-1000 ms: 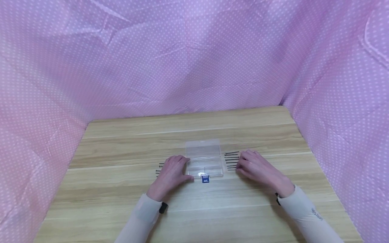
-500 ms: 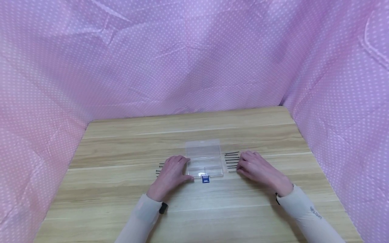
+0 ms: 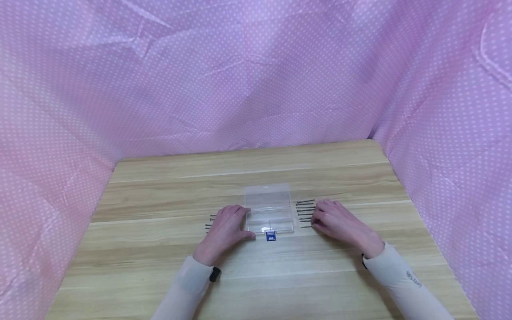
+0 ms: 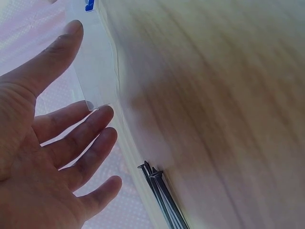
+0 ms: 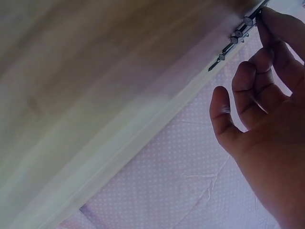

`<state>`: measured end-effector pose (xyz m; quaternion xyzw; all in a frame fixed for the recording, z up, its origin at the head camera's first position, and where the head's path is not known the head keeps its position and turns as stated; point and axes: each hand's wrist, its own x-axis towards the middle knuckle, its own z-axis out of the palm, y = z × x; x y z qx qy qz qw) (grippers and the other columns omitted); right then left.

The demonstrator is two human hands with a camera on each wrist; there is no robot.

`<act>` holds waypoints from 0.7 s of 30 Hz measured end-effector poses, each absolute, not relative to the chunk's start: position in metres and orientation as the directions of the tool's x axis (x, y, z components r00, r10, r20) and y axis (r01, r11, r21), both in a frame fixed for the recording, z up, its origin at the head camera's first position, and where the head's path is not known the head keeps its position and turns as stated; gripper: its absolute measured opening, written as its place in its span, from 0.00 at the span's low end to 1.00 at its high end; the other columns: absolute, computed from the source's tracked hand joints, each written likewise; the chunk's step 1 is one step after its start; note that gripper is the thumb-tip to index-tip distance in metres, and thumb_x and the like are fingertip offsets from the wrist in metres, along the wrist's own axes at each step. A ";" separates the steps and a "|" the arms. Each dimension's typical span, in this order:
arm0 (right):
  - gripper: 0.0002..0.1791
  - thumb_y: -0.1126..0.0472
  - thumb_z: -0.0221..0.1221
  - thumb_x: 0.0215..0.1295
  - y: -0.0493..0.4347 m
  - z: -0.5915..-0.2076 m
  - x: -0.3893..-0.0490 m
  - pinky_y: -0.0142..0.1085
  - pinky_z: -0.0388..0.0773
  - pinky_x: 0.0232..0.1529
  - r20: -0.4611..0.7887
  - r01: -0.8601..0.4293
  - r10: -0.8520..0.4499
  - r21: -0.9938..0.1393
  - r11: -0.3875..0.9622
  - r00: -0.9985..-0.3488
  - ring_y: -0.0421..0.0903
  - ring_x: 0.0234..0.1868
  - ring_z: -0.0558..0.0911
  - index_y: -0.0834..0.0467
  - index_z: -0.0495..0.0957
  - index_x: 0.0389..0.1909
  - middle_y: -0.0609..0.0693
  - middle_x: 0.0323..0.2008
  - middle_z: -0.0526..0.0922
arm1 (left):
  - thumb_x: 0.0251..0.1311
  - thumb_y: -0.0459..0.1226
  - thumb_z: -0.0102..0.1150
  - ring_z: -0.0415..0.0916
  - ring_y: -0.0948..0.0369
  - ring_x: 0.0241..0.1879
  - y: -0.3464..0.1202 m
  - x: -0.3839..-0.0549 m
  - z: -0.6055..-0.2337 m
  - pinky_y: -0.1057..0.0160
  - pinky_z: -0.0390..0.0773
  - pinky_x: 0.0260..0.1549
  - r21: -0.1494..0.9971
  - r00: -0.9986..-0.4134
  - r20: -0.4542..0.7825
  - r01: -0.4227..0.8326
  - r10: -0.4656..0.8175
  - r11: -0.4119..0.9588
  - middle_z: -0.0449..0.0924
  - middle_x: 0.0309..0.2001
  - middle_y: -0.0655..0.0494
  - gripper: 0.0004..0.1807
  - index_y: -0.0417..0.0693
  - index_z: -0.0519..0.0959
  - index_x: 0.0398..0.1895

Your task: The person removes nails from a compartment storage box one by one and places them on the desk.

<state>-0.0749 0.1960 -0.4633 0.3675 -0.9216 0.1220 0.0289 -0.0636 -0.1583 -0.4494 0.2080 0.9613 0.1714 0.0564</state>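
Observation:
A clear plastic box (image 3: 268,218) lies on the wooden table with its lid (image 3: 266,194) laid back and a blue tab (image 3: 270,236) at the front. My left hand (image 3: 227,226) holds the box's left end, thumb at the front corner and index finger at the back one. To the right of the box, several dark nails (image 3: 305,210) lie side by side. At their right ends, my right hand (image 3: 340,224) pinches the frontmost nail (image 3: 306,227); its far end is hidden by the fingers. In the right wrist view, the nail heads (image 5: 249,21) show beside the fingertips.
More nails (image 4: 164,195) lie left of the box, partly covered by my left hand in the head view. The wooden table (image 3: 272,284) ends at a pink dotted cloth (image 3: 248,89) hanging at the back and sides.
The frontmost nail has slid slightly toward me, away from the other nails, with my right fingers on it. My left hand and the box stay essentially in place.

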 end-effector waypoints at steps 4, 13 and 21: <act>0.04 0.57 0.71 0.63 0.198 -0.460 -0.076 0.47 0.77 0.44 0.145 -0.656 -0.642 -0.245 0.714 -0.753 0.46 0.44 0.79 0.49 0.85 0.36 0.42 0.38 0.78 | 0.48 0.54 0.81 0.76 0.45 0.60 -0.159 -0.063 -0.449 0.42 0.69 0.67 0.357 -0.912 -0.052 0.365 0.408 0.860 0.82 0.56 0.45 0.42 0.41 0.79 0.63; 0.10 0.58 0.68 0.66 0.208 -0.449 -0.088 0.50 0.78 0.45 0.197 -0.610 -0.578 -0.244 0.754 -0.792 0.52 0.47 0.82 0.57 0.85 0.45 0.50 0.45 0.84 | 0.49 0.56 0.80 0.75 0.45 0.62 -0.159 -0.063 -0.450 0.42 0.68 0.68 0.359 -0.917 -0.050 0.352 0.395 0.864 0.81 0.58 0.46 0.42 0.44 0.79 0.64; 0.15 0.56 0.67 0.68 0.213 -0.450 -0.092 0.58 0.77 0.55 0.199 -0.551 -0.513 -0.281 0.786 -0.835 0.58 0.55 0.81 0.61 0.84 0.50 0.57 0.52 0.84 | 0.51 0.58 0.78 0.74 0.45 0.62 -0.161 -0.062 -0.450 0.41 0.68 0.67 0.375 -0.922 -0.035 0.346 0.386 0.860 0.80 0.60 0.45 0.43 0.43 0.78 0.65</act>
